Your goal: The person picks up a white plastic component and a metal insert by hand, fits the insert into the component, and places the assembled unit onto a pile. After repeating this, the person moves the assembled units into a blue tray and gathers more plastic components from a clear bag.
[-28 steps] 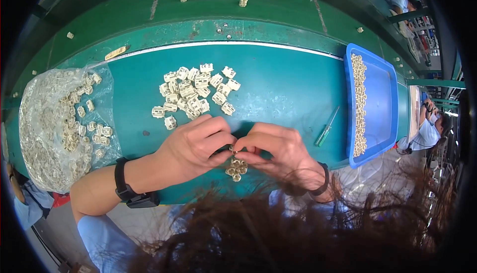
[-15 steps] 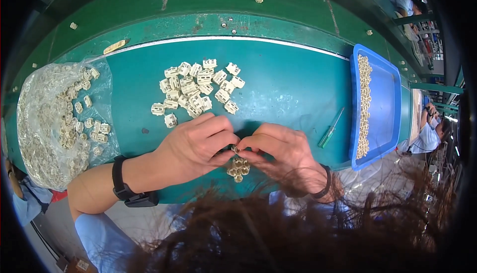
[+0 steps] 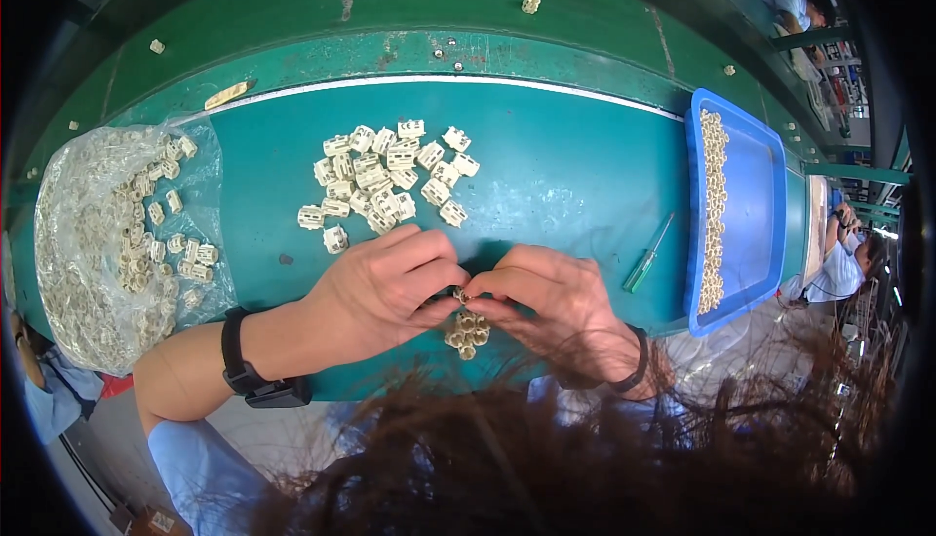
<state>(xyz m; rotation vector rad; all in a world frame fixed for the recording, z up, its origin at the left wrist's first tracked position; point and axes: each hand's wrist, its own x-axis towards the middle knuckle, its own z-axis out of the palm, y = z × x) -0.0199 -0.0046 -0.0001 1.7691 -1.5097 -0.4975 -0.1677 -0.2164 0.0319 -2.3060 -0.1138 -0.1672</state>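
Note:
My left hand [image 3: 395, 277] and my right hand [image 3: 551, 297] meet fingertip to fingertip over the near part of the table. Both are closed in a pinch on one small part [image 3: 460, 294], mostly hidden by the fingers; its exact kind cannot be made out. Just below it, a small cluster of cream plastic sockets [image 3: 468, 332] stands on the green mat with open ends up. Beyond my left hand lies a loose pile of cream slotted plastic sockets [image 3: 375, 173].
A clear plastic bag [image 3: 78, 234] full of similar parts lies open at the left. On the right are a green-handled screwdriver [image 3: 643, 265] and a blue tray [image 3: 756, 204] with rows of parts. A yellowish knife-like tool [image 3: 227, 95] lies at the far edge, before a green belt [image 3: 273, 0].
The few parts on the far green belt have shifted to the right. My hands keep nearly the same pinch and place; the pile, tray and screwdriver have not moved.

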